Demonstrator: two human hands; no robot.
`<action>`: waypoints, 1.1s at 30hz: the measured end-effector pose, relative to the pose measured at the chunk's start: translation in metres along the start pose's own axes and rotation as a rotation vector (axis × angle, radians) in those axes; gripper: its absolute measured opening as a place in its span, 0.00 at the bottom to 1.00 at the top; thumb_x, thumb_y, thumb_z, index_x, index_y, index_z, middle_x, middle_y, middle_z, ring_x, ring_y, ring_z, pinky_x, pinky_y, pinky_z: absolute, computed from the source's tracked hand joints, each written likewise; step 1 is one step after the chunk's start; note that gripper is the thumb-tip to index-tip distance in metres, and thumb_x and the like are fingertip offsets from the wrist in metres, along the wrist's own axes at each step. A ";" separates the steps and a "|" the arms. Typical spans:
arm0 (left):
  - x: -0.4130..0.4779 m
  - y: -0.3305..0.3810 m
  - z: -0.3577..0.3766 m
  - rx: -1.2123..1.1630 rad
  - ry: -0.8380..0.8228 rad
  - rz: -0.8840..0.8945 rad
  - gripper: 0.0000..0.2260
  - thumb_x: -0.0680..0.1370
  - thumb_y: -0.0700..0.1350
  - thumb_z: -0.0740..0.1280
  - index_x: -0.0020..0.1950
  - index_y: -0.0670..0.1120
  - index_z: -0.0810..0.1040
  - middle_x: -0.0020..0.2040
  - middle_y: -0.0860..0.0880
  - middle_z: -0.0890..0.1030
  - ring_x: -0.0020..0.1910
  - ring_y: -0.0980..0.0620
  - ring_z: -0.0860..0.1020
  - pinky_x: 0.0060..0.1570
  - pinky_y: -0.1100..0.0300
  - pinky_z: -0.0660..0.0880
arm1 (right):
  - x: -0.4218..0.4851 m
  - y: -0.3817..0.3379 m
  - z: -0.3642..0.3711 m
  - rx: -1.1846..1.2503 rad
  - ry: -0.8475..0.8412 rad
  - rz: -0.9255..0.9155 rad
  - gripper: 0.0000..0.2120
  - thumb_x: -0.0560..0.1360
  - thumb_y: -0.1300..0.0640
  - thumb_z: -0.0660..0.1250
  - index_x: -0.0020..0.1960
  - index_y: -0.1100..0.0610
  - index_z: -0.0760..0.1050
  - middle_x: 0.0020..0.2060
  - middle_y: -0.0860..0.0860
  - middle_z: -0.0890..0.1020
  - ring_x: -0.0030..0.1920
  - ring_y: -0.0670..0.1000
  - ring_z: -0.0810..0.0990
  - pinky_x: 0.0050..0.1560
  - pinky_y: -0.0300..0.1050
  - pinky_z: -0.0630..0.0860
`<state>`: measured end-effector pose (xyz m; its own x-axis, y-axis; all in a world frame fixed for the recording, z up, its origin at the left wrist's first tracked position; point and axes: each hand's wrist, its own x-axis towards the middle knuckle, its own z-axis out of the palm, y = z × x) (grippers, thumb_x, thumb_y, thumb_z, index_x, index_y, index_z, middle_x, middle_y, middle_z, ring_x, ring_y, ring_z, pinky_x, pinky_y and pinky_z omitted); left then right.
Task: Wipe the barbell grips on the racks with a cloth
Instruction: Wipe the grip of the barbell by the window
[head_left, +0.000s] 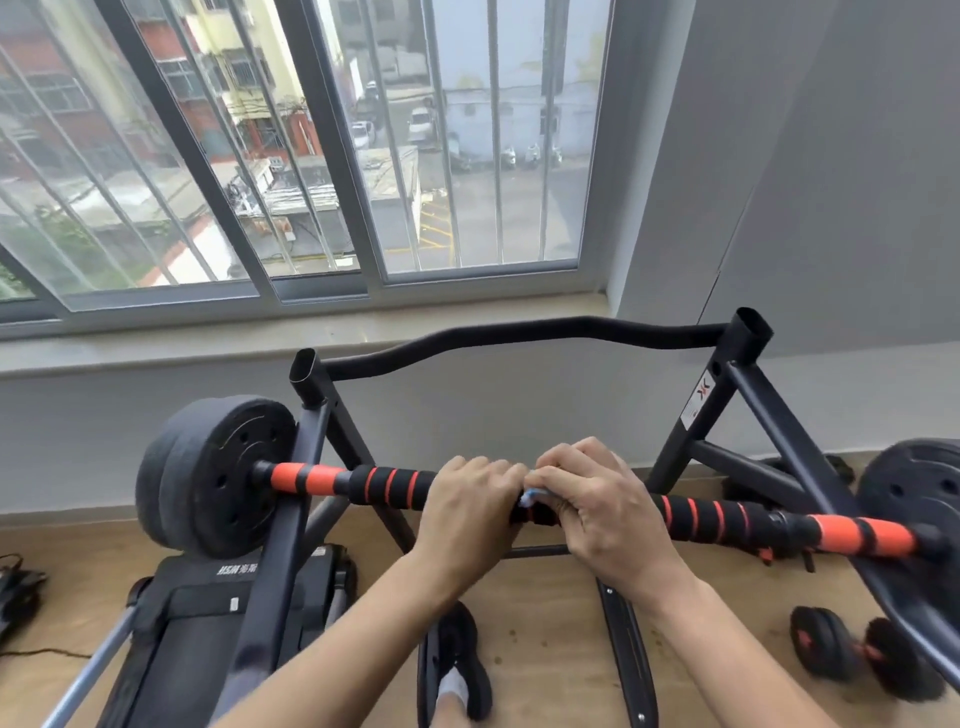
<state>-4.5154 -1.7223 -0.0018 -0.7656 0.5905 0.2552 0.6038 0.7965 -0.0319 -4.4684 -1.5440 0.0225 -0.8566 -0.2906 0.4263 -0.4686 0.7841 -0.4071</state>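
One black-and-orange striped foam-gripped barbell (395, 486) lies across a black steel rack (311, 415), black weight plates (208, 478) at its left end. Both forearms reach forward, palms down. The left hand (470, 512) curls its fingers over the bar's middle; touching it, the right hand (592, 499) grips the bar, pinching a small white-and-blue cloth (530, 498), mostly hidden beneath its fingers.

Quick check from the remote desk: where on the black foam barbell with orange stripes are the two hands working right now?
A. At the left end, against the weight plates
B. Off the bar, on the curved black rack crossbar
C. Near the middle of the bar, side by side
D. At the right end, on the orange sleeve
C: the left hand and right hand sit together mid-bar on the black foam barbell with orange stripes, a bit of pale cloth showing between them.
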 end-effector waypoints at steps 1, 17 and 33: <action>0.001 0.000 0.002 0.025 0.014 -0.001 0.06 0.69 0.47 0.68 0.35 0.53 0.73 0.30 0.53 0.78 0.29 0.48 0.78 0.32 0.57 0.62 | 0.000 0.000 0.000 -0.011 0.004 0.000 0.08 0.79 0.62 0.66 0.53 0.51 0.81 0.49 0.41 0.78 0.51 0.50 0.74 0.54 0.49 0.74; 0.055 -0.016 -0.029 -0.282 -0.780 -0.142 0.13 0.68 0.54 0.75 0.36 0.46 0.79 0.29 0.51 0.79 0.29 0.51 0.78 0.30 0.61 0.70 | -0.012 0.000 0.002 -0.078 -0.033 -0.051 0.14 0.74 0.66 0.67 0.53 0.49 0.80 0.54 0.42 0.77 0.54 0.51 0.75 0.56 0.48 0.71; 0.052 -0.018 -0.033 -0.269 -0.747 -0.142 0.13 0.68 0.54 0.76 0.48 0.50 0.82 0.35 0.52 0.83 0.34 0.53 0.82 0.33 0.60 0.74 | -0.023 0.003 -0.026 -0.021 -0.096 0.162 0.05 0.77 0.51 0.72 0.47 0.48 0.75 0.41 0.40 0.74 0.44 0.43 0.72 0.43 0.41 0.75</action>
<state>-4.5589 -1.7099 0.0439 -0.7277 0.4922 -0.4777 0.4492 0.8683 0.2103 -4.4444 -1.5206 0.0318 -0.9376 -0.2099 0.2772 -0.3193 0.8356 -0.4471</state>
